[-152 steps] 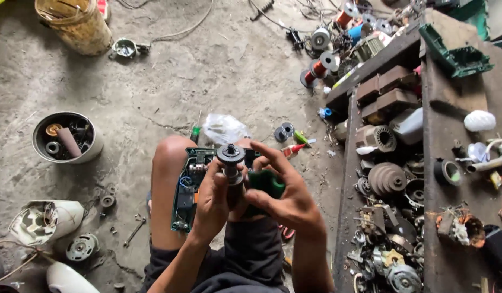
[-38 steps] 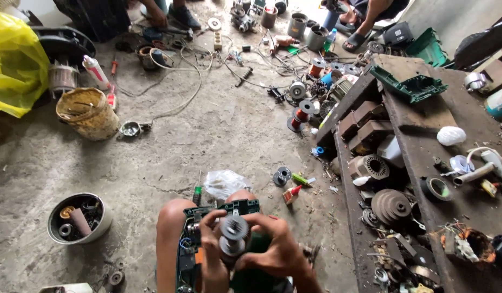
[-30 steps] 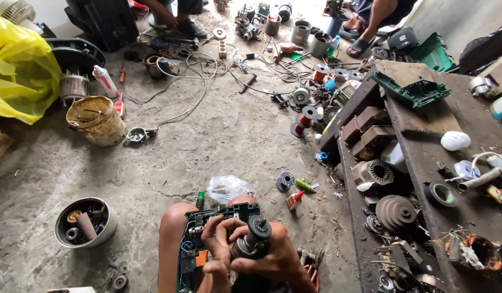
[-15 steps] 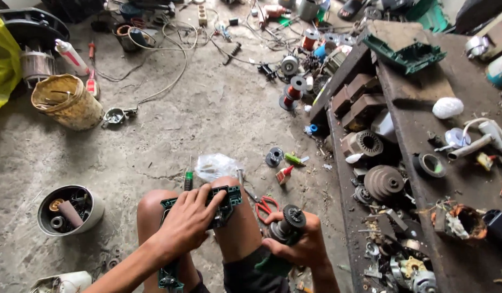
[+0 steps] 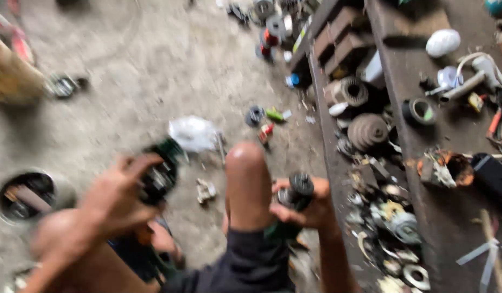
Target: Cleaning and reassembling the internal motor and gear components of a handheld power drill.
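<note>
Motor armature (image 5: 297, 190), dark metal, round dark cap on top with lighter windings or fins just below, sits in the right hand (image 5: 308, 209), just right of the raised knee (image 5: 248, 184). Long axis near upright, capped end pointing up and slightly away from the person; lower end hidden inside the fist, so its full length is unclear. Right hand fingers wrapped tight around the armature's lower body. Green-and-dark part shows below the fist, too blurred to identify.

Left hand (image 5: 118, 198) is left of the knee, fingers curled narrow around a black tool housing with a green edge (image 5: 159, 173); heavy motion blur, so the housing's shape and which way it faces are hard to make out.

Beyond the knee on the concrete floor (image 5: 153, 70): crumpled clear plastic bag (image 5: 194, 133). Far left of the knee, a round tin of parts (image 5: 26, 195), cut by blur. Right of the knee, a wooden bench (image 5: 424, 135) covered in motor parts, edge cropped.
</note>
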